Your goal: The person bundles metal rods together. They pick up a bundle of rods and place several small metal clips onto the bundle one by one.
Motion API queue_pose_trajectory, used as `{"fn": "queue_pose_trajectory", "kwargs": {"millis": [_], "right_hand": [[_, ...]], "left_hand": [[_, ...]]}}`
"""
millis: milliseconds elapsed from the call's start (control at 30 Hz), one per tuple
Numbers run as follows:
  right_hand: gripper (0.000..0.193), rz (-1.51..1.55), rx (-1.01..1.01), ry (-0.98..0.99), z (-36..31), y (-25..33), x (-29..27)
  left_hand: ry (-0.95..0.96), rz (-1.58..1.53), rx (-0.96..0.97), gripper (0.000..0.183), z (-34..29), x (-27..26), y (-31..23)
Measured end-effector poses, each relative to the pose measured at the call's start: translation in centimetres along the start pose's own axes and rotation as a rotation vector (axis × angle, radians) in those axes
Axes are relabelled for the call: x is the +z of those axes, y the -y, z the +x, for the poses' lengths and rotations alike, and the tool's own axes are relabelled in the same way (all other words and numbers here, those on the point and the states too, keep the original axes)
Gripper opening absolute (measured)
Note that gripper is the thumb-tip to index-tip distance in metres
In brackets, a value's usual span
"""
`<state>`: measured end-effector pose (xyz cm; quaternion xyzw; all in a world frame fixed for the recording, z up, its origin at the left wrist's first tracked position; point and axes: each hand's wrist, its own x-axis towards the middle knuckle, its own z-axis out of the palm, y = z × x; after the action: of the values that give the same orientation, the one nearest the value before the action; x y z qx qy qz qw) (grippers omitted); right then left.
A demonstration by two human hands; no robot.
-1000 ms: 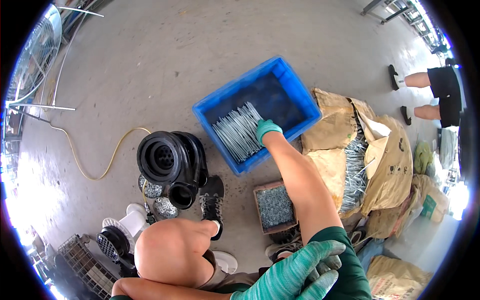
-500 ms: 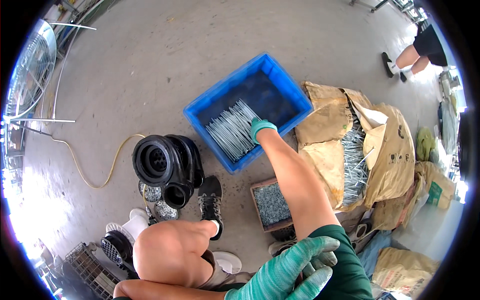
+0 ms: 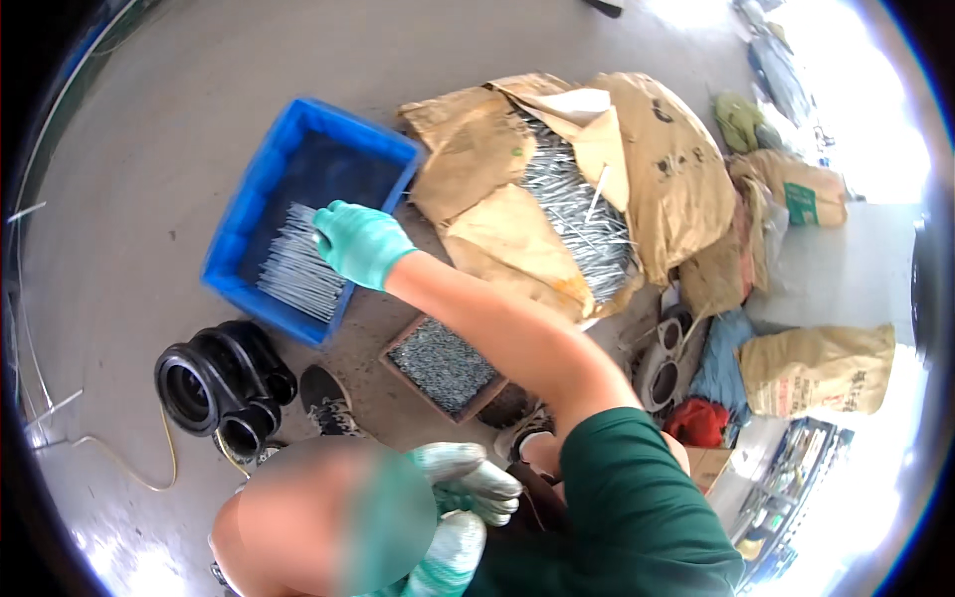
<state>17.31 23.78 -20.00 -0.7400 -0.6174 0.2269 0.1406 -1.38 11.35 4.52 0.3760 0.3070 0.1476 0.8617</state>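
My right hand (image 3: 363, 244), in a green glove, is over the right side of a blue plastic bin (image 3: 234, 277). Its fingers are curled together beside a row of long thin silver metal rods (image 3: 303, 269) lying in the bin; whatever is in the fingers is too small or hidden to tell. Down by my lap, my left hand (image 3: 463, 507) wears a green glove with pale fingers. Those fingers are bent but apart from the thumb, with nothing visible between them; a blurred patch covers part of that hand.
A torn brown paper sack (image 3: 512, 234) spills more silver rods (image 3: 577, 199) right of the bin. Nearer me is a shallow box (image 3: 443, 368) of small grey metal pieces. Black round-mouthed parts (image 3: 219, 383) stand at the left by my shoe (image 3: 330, 401). More sacks (image 3: 816, 370) lie at the right.
My view has swung to the right, so the bin and sack sit further left. My right hand has drawn back from the rods towards the bin's right rim, and its fingers are curled.
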Motion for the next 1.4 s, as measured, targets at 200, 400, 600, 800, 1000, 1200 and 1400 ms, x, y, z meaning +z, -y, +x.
{"fn": "queue_pose_trajectory", "kwargs": {"millis": [200,400,600,800,1000,1200,1400], "right_hand": [[0.023,-0.311,-0.154,-0.214,-14.5,-25.0,-5.6],[0.044,-0.473,0.497,0.518,-30.8,-38.5,-5.6],[0.066,-0.394,0.438,0.272,-33.7,-37.7,1.1],[0.062,-0.298,0.473,0.402,-32.0,-36.7,-0.7],[0.037,-0.359,0.570,0.431,-30.4,-38.4,0.5],[0.023,-0.448,0.581,0.430,-28.9,-38.0,0.9],[0.022,-0.683,0.470,0.147,-29.1,-38.6,3.6]], "left_hand": [[0.011,-0.055,-0.055,0.042,0.2,2.4,2.3],[0.073,0.233,-0.030,0.048,0.5,4.0,2.8],[0.053,0.284,-0.147,0.047,2.0,5.6,4.3],[0.128,0.410,-0.091,0.045,3.1,6.5,5.8],[0.065,0.348,-0.010,0.041,4.5,8.3,7.3],[0.061,0.349,0.001,0.041,4.8,8.3,7.3],[0.089,0.399,-0.057,0.042,4.6,8.7,5.7]]}}
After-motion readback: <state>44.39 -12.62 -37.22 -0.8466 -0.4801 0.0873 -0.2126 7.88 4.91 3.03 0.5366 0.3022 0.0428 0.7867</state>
